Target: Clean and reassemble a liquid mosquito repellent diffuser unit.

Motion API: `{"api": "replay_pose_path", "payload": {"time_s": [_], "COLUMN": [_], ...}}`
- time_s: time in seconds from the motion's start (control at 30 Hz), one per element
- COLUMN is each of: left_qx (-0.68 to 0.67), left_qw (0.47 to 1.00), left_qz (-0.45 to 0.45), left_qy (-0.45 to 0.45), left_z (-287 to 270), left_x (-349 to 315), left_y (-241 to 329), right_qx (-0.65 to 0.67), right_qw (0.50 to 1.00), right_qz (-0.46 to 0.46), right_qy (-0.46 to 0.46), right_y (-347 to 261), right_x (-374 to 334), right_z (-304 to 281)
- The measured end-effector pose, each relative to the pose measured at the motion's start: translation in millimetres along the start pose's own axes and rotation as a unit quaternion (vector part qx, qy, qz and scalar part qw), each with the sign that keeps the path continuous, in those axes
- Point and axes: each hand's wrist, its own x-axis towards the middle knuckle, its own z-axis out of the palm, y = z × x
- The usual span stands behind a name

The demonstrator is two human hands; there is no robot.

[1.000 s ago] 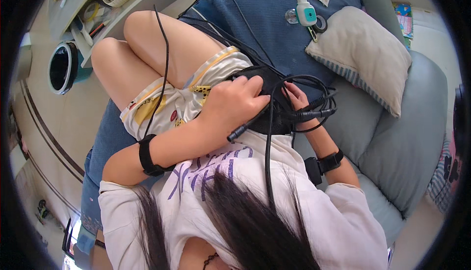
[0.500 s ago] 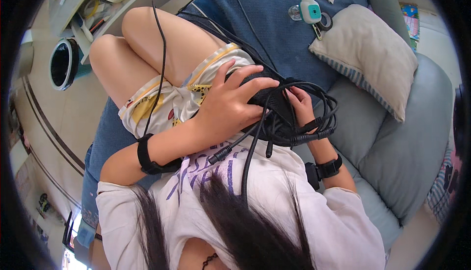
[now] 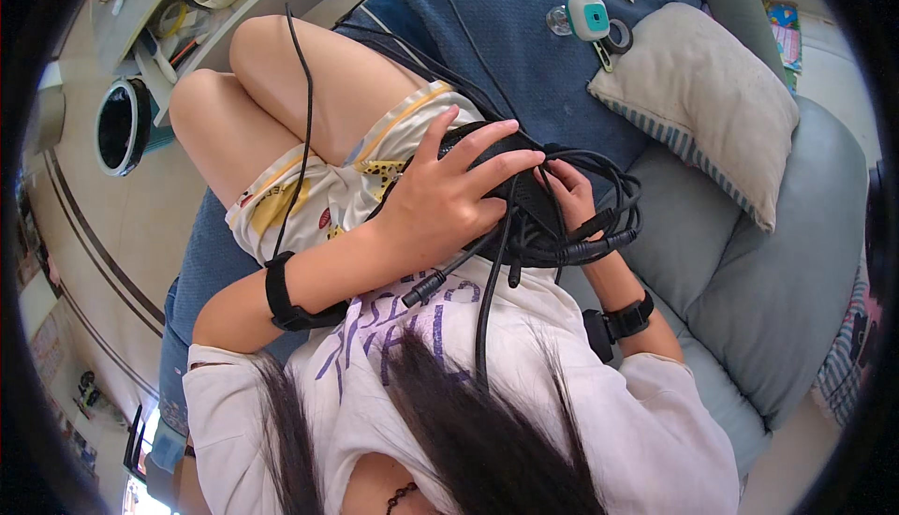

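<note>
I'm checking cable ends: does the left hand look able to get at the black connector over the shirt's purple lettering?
Probably yes: the left hand is close by, fingers spread, and nothing visible covers the black connector.

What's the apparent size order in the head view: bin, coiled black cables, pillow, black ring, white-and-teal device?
Largest to smallest:
1. pillow
2. coiled black cables
3. bin
4. white-and-teal device
5. black ring

Apparent size only: the bin is farther away, so its real rank against the cables is unsure.
</note>
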Motion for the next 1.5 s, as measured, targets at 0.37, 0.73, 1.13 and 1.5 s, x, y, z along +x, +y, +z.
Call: {"api": "replay_pose_path", "payload": {"time_s": [0.37,0.73,1.13,1.5], "left_qx": [0.000,0.011,0.008,0.013], "left_qw": [1.000,1.000,0.999,0.999], "left_qz": [0.009,0.020,0.036,0.037], "left_qy": [-0.002,-0.011,-0.007,-0.007], "left_z": [-1,1,2,2], "left_x": [-1,1,0,2], "left_y": [2,0,-1,-3], "right_qx": [0.076,-0.185,-0.146,-0.160], "right_qw": [0.997,0.979,0.987,0.985], "right_qz": [-0.020,-0.041,-0.036,-0.027], "right_qy": [0.012,0.080,0.059,0.055], "right_y": [-4,-8,-4,-19], "right_x": [-4,-1,3,-2], "right_z": [6,0,-3,5]}}
